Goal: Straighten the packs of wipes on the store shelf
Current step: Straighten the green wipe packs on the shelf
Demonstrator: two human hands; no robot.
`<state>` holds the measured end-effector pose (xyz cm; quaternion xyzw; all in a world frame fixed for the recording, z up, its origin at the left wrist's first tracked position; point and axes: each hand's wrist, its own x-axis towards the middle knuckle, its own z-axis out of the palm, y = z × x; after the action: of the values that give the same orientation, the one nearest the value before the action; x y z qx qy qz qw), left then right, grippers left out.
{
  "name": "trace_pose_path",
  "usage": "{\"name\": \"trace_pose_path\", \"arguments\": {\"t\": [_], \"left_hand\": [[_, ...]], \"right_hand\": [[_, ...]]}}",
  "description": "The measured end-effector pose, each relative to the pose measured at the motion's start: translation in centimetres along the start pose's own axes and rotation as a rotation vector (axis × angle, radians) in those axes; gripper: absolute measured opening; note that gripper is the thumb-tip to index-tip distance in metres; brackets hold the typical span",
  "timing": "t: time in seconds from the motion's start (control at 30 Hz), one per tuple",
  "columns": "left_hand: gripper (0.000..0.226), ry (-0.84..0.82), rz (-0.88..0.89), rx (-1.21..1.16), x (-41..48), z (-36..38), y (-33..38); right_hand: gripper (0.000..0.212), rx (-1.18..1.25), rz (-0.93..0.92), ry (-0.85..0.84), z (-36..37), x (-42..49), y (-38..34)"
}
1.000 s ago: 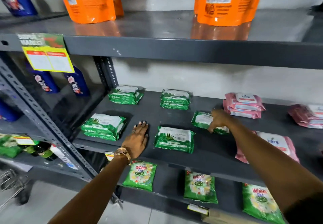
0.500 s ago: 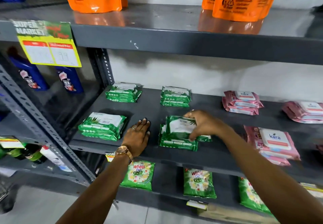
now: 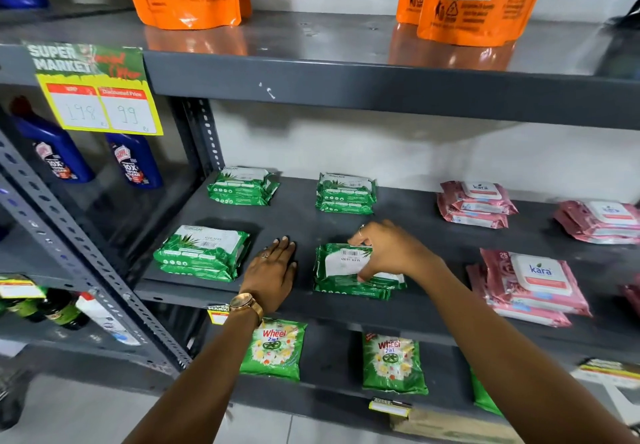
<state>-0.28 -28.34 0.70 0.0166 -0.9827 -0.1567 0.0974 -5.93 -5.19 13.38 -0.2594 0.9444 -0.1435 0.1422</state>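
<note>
Head view: right hand (image 3: 388,253) grips green pack (image 3: 346,270); left hand (image 3: 273,274) flat beside green stack (image 3: 202,253).

Retail shop: grey metal shelf (image 3: 346,232) stocked with packaged wipes (image 3: 204,253); "SUPER MARKET" price tag (image 3: 97,90) hung above-left of it.

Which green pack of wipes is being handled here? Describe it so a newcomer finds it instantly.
On the middle grey shelf, find the four green stacks at left. It is the top pack of the front-right stack, under the right hand, the only one lying askew on its stack.
</note>
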Motion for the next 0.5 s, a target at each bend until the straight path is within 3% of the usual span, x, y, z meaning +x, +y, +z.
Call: {"name": "trace_pose_path", "arguments": {"t": [0.2, 0.33, 0.43, 0.5], "left_hand": [[0.069, 0.009, -0.004, 0.012, -0.1, -0.1, 0.1], [0.069, -0.009, -0.001, 0.038, -0.1, -0.1, 0.0], [0.069, -0.014, -0.005, 0.040, 0.0, 0.0, 0.1], [0.068, -0.009, -0.002, 0.038, -0.1, -0.1, 0.1]], "right_hand": [[0.066, -0.201, 0.197, 0.166, 0.5, 0.3, -2.1], [0.066, -0.287, 0.231, 0.160, 0.4, 0.5, -3.1], [0.040, -0.366, -0.006, 0.126, -1.6, 0.6, -1.9], [0.066, -0.541, -0.232, 0.028, -2.5, 0.8, -0.6]]}}
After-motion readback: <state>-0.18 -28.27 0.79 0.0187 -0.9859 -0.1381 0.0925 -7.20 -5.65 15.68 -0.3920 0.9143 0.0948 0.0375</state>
